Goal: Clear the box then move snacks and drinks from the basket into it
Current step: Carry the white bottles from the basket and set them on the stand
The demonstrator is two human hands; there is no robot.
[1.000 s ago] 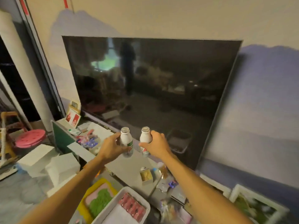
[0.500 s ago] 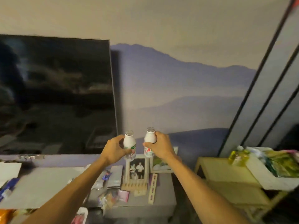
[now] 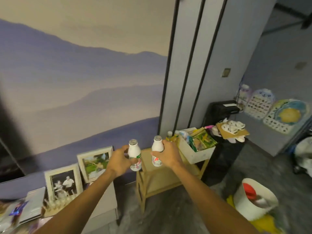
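Observation:
My left hand [image 3: 119, 160] grips a small white drink bottle [image 3: 134, 154] with a silver cap, held upright. My right hand [image 3: 168, 155] grips a second white bottle [image 3: 157, 147] of the same kind, also upright. Both are held out in front of me at chest height. Ahead to the right a white box [image 3: 197, 153] stands on a low wooden side table [image 3: 162, 178]. The box holds several snack packets [image 3: 201, 140] and a yellow-green bottle [image 3: 170, 136] stands at its left side. My right hand is just left of the box.
Two framed photos [image 3: 63, 184] lean on the wall on a grey cabinet [image 3: 104, 205] at the lower left. A black unit [image 3: 222, 154] with cardboard and clutter on top stands behind the table. A white bucket [image 3: 253, 200] with a red item sits on the floor at right.
My view has swung right, from the television past the cabinet to the side table and box. Both hands still hold their bottles upright in front of me.

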